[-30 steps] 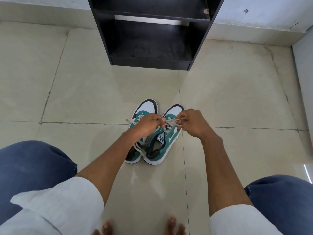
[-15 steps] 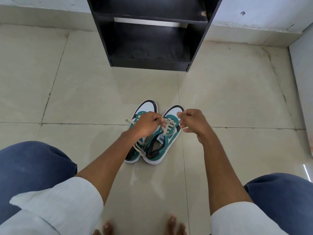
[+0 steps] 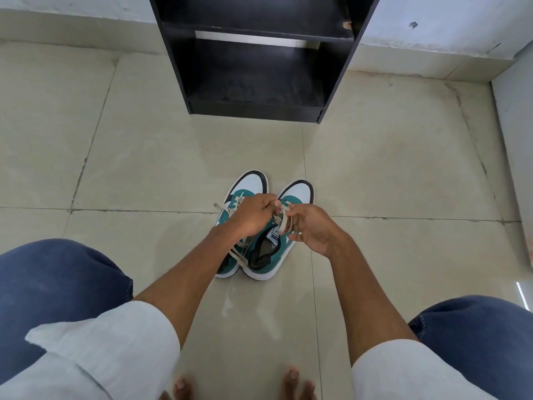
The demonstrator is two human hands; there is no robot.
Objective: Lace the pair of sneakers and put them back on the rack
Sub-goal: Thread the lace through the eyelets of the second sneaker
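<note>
Nearest to us, bare toes [image 3: 291, 381] show at the bottom edge, with blue-jeaned knees [image 3: 57, 287] and rolled white sleeves [image 3: 115, 342] on either side. Our forearms reach forward over the pale tiled floor [image 3: 144, 168] to the pair of sneakers [image 3: 268, 255], teal with white toe caps, standing side by side and touching, toes pointing away from us. Our left hand [image 3: 251, 217] is curled, thumb and fingertips pressed together on the cream lace [image 3: 284, 223] above the right-hand shoe. Our right hand [image 3: 313, 229] sits just beside it, its fingers loosely bent and partly spread, the upper ones hooked around a loop of the same lace; we cannot tell how firmly they grip. More lace trails loose over the left-hand shoe, under our left wrist. Farther on, well apart from the shoes, the black rack [image 3: 256, 111] stands against the wall [image 3: 432, 18], its lowest shelf bare and dusty.
</note>
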